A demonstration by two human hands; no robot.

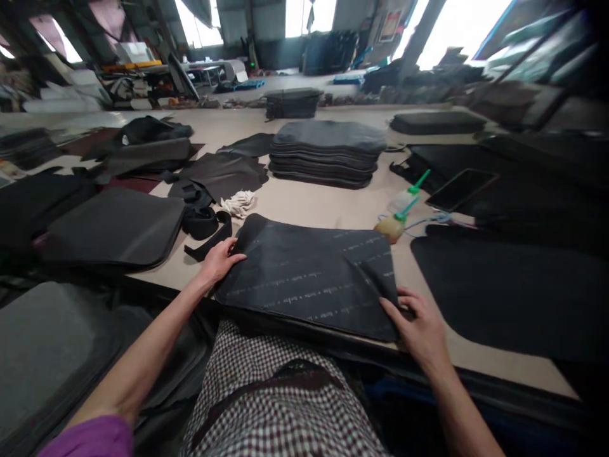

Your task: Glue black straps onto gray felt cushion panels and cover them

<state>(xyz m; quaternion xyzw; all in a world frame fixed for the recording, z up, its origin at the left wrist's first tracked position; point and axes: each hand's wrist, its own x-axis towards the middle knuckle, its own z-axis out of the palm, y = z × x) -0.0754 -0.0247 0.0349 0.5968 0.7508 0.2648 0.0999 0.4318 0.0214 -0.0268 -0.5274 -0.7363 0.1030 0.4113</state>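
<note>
A dark fabric panel (309,276) with rows of faint light print lies flat at the near edge of the tan worktable (323,206). My left hand (219,260) grips its left edge, with fingers curled over the cloth. My right hand (421,327) pinches its right near corner, the fingers closed on the edge. A checked apron covers my lap below the table.
Two squeeze bottles with green nozzles (398,216) stand just past the panel. A stack of dark panels (328,155) lies mid-table, a white rag (240,203) and black straps (204,222) to the left, large black sheets (509,292) on the right, grey padded pieces (114,228) on the left.
</note>
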